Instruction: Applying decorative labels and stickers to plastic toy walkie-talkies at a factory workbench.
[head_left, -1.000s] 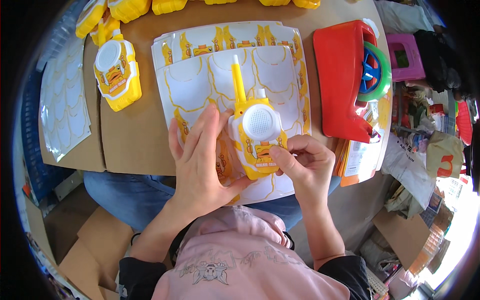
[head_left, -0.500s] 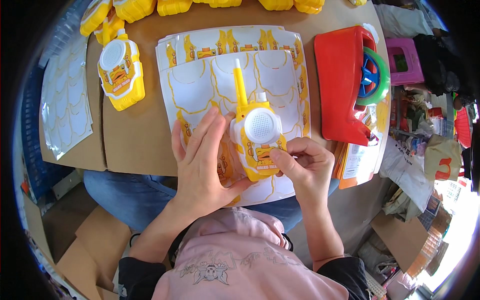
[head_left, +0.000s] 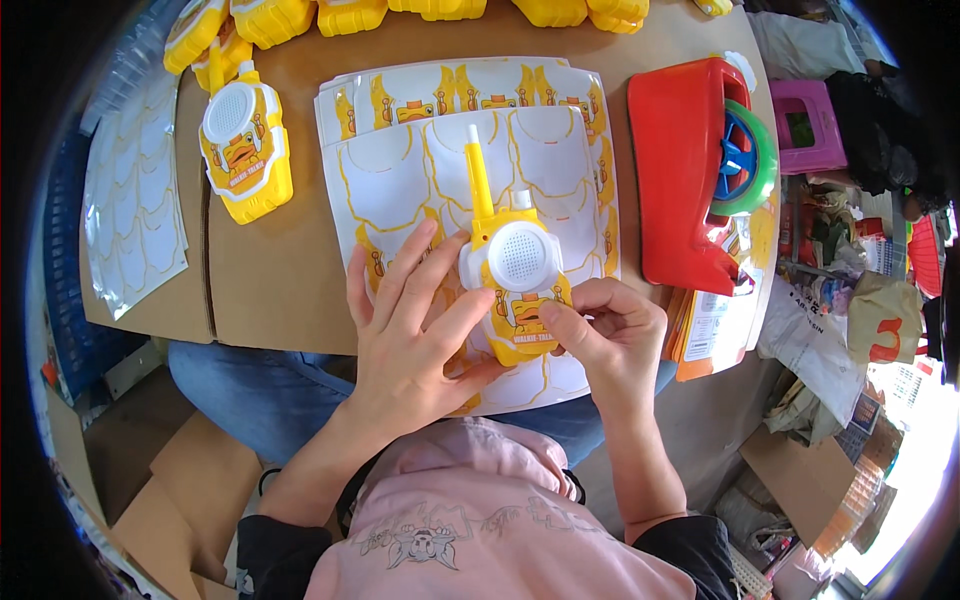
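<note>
A yellow and white toy walkie-talkie point(head_left: 522, 258) with a duck-print sticker point(head_left: 527, 318) lies face up on sticker sheets, its antenna pointing away from me. My right hand point(head_left: 610, 325) grips its lower right edge, thumb on the sticker's right side and the other fingers curled at the edge. My left hand point(head_left: 410, 320) is spread along the left side. Its index fingertip presses the sticker's left edge, and its thumb rests near the toy's bottom end. The sheets point(head_left: 375, 165) beneath hold several white cut-out shapes, with printed stickers on the ones behind.
A second walkie-talkie point(head_left: 245, 150) with a sticker lies at the left. Several yellow toy bodies point(head_left: 350, 14) line the far edge. To the right stands a red tape dispenser point(head_left: 675, 170) with a green roll point(head_left: 765, 160). A used sticker sheet point(head_left: 130, 210) lies far left.
My left index finger has come down onto the sticker's left edge. The toy has shifted very slightly, while my right hand keeps almost the same grip.
</note>
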